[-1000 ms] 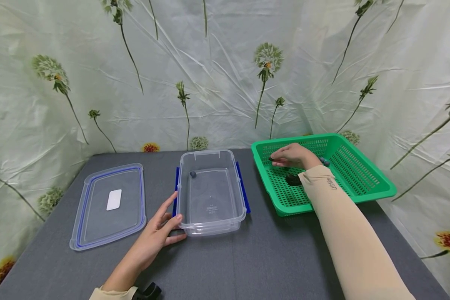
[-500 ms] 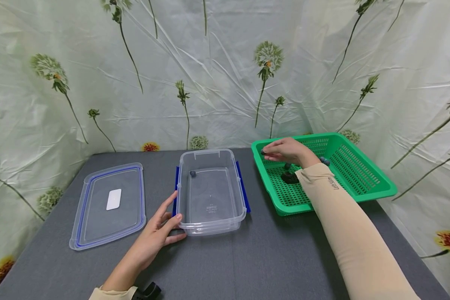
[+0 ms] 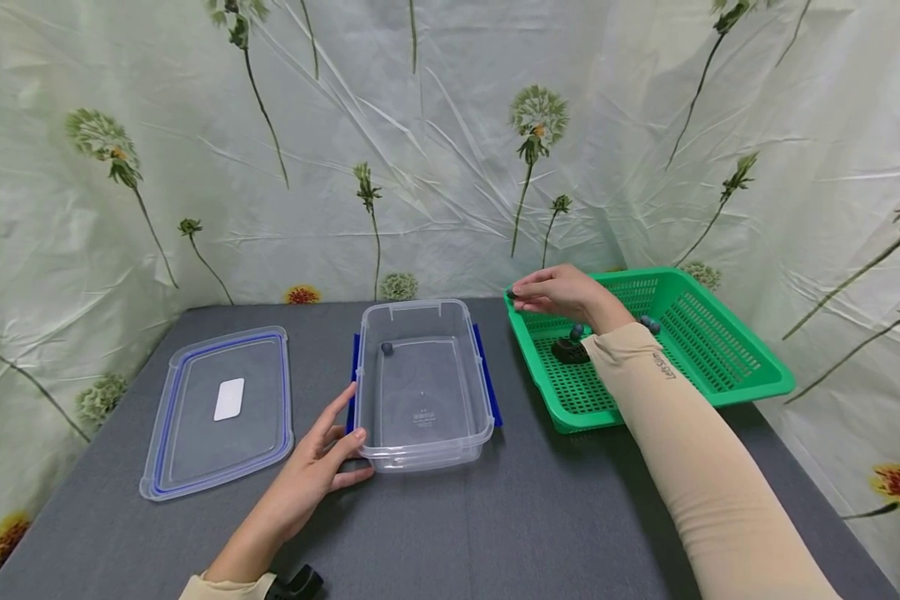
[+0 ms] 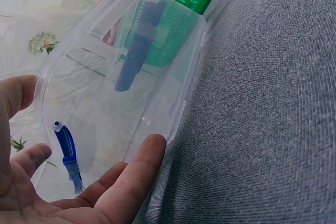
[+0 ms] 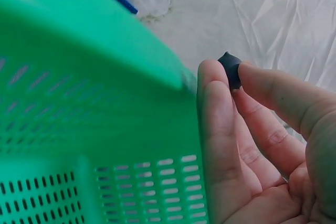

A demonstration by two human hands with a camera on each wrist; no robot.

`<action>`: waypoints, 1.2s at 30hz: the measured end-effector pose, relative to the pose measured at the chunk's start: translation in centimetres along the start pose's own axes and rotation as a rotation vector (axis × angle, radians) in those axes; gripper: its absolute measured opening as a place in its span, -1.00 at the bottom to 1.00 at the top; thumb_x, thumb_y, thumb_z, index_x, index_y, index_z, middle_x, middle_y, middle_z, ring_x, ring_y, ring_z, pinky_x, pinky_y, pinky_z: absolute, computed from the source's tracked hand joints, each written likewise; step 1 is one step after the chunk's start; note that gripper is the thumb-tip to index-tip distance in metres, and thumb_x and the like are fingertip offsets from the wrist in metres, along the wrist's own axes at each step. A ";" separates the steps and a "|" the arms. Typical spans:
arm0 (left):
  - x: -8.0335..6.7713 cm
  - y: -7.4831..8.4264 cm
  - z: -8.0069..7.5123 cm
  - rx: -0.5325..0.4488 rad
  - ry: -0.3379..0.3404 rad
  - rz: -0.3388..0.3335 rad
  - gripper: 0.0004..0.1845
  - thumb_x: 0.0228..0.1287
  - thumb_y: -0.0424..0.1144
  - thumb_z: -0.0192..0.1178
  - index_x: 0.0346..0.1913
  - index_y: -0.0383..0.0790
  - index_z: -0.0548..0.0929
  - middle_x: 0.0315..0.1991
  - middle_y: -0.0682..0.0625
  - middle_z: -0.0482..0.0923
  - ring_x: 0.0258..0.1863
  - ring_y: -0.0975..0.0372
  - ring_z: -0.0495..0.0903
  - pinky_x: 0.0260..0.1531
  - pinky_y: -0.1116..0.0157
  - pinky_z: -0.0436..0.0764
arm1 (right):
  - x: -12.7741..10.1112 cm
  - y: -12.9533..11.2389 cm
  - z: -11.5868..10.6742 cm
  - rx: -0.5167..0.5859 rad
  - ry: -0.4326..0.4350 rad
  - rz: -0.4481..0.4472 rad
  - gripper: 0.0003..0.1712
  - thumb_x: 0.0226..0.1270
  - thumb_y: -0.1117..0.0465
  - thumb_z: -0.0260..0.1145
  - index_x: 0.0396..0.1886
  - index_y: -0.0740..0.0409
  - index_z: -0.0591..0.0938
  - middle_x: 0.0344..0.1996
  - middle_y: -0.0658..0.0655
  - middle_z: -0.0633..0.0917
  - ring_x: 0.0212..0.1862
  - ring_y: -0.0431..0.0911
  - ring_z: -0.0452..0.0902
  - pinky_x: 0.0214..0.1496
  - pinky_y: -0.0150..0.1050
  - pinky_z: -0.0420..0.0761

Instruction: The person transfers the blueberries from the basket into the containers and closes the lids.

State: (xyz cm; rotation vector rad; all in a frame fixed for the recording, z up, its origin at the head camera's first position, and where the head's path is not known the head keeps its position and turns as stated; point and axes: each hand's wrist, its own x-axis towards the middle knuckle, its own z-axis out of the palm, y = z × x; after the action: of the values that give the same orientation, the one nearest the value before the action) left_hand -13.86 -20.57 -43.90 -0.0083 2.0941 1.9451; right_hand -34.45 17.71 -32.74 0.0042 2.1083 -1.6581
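Observation:
My right hand (image 3: pixel 566 293) pinches a small dark blueberry (image 5: pixel 231 70) between thumb and fingertips, over the far left corner of the green plastic basket (image 3: pixel 750 390). Inside the basket lie more blueberries (image 3: pixel 650 325), partly hidden by the arm. With spread, mostly extended fingers, my left hand (image 3: pixel 311 475) rests against the near left corner of a clear plastic box (image 3: pixel 423 454) with blue side latches (image 4: pixel 67 148). One blueberry (image 3: pixel 387 348) lies inside the box, near its far left corner.
Left of the box lies its clear lid (image 3: pixel 187 450) with a blue seal and a white label (image 3: pixel 228 399). A grey cloth (image 3: pixel 450 533) covers the table. Behind hangs a pale sheet (image 3: pixel 450 167) printed with dandelions. A black device (image 3: pixel 570 350) sits under the right wrist.
My right hand has risen and moved left from inside the basket to its far left rim, carrying the blueberry. A blueberry beneath that wrist has come into view. The left hand stays against the box.

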 end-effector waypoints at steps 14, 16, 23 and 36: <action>-0.2 -0.1 -0.1 0.001 0.004 0.002 -0.26 0.70 -0.08 0.14 0.71 0.47 0.06 0.51 -0.42 0.20 0.24 -0.08 0.61 0.19 -0.07 0.78 | 0.8 -1.1 3.4 0.005 -0.027 -0.044 -0.53 0.61 0.33 0.31 0.40 0.41 0.56 -0.21 0.02 0.82 -0.20 -0.25 0.81 0.02 -0.41 0.80; -0.2 -0.1 0.0 0.001 0.004 0.001 -0.26 0.69 -0.07 0.14 0.71 0.47 0.06 0.52 -0.41 0.18 0.25 -0.09 0.61 0.19 -0.08 0.78 | 1.0 -1.2 3.9 -0.003 -0.030 -0.048 -0.54 0.60 0.33 0.32 0.39 0.40 0.58 -0.20 0.03 0.82 -0.20 -0.24 0.81 0.03 -0.40 0.81; -0.1 -0.1 0.0 0.000 0.003 0.006 -0.25 0.69 -0.08 0.15 0.71 0.47 0.06 0.55 -0.42 0.14 0.26 -0.10 0.60 0.20 -0.07 0.78 | 1.6 -1.4 6.2 -0.027 -0.059 -0.048 -0.58 0.58 0.32 0.35 0.34 0.38 0.63 -0.03 0.25 0.83 -0.22 -0.21 0.81 -0.03 -0.39 0.82; -0.1 -0.1 0.0 0.005 0.006 0.013 -0.26 0.69 -0.08 0.15 0.71 0.47 0.06 0.54 -0.42 0.17 0.27 -0.11 0.60 0.20 -0.08 0.77 | 2.7 -1.3 10.4 -0.090 -0.075 -0.029 -0.64 0.55 0.34 0.38 0.22 0.45 0.70 -0.19 0.25 0.87 -0.34 -0.20 0.80 -0.17 -0.40 0.81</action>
State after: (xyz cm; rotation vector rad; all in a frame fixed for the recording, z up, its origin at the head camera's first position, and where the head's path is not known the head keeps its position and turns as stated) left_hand -13.69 -20.58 -43.98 0.0004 2.1083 1.9493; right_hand -33.65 7.03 -34.26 -0.1159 2.1336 -1.5534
